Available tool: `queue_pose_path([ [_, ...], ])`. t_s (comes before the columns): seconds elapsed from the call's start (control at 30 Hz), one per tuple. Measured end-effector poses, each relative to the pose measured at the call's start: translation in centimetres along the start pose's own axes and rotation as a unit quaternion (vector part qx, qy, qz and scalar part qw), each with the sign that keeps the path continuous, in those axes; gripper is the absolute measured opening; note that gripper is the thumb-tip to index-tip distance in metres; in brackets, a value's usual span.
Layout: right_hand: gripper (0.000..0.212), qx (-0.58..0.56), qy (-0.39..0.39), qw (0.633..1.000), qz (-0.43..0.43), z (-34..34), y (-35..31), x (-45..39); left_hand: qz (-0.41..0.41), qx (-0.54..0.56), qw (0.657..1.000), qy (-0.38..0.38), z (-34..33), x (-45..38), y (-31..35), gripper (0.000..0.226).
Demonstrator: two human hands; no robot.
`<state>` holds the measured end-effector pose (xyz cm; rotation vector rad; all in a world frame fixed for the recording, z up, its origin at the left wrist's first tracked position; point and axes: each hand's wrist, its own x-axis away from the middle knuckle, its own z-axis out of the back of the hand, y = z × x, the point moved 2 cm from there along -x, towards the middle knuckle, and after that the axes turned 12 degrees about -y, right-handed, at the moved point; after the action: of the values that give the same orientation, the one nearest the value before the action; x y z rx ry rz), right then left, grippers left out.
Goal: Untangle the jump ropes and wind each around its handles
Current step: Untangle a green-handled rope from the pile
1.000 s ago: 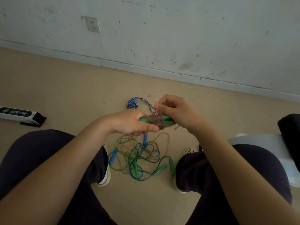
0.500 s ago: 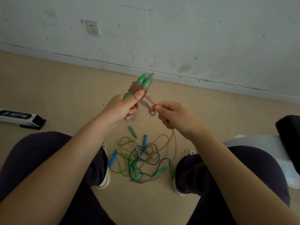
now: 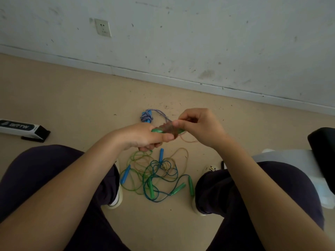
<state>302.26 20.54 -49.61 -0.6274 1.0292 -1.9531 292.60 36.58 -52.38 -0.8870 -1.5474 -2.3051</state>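
My left hand (image 3: 143, 136) grips a pair of green handles (image 3: 157, 130) held roughly level, with brownish-pink rope (image 3: 168, 129) wound around their middle. My right hand (image 3: 199, 127) pinches that rope at the bundle's right end; a loose length (image 3: 188, 141) hangs under it. On the floor between my feet lies a tangle of green, dark blue and tan ropes (image 3: 154, 174) with green handles (image 3: 176, 189) and blue handles (image 3: 125, 174). Behind my hands a blue-and-white braided rope (image 3: 147, 115) sits wound on its blue handles.
My knees frame the pile on both sides, shoes (image 3: 116, 198) just beside it. A black-and-white box (image 3: 21, 128) lies on the floor at the left. A grey-white seat (image 3: 290, 160) and a dark object (image 3: 324, 153) are at the right. The wall with a socket (image 3: 103, 28) is ahead.
The wound handles pointed upward half a second ago; my left hand has brought them back down level, and my right hand has moved up to the bundle with the rope.
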Motion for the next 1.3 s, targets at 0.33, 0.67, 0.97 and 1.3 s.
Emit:
queue_pose_path([
  [0.33,0.031,-0.022,-0.033,0.999,-0.02,-0.3,0.2,0.0,0.002,-0.067,0.994,-0.083,-0.4,1.2,0.4,0.042],
  [0.67,0.023,-0.043,-0.069,0.995,-0.062,-0.7,0.2,-0.1,-0.068,-0.006,0.995,-0.068,-0.3,1.4,0.6,0.028],
  [0.97,0.022,-0.062,-0.056,0.995,-0.059,-1.0,0.5,-0.1,-0.11,0.011,0.994,-0.021,-1.4,0.7,0.9,0.013],
  [1.3,0.039,-0.088,-0.075,0.993,-0.037,-0.9,0.8,0.0,-0.139,-0.017,0.989,-0.037,-1.3,0.9,0.9,0.01],
])
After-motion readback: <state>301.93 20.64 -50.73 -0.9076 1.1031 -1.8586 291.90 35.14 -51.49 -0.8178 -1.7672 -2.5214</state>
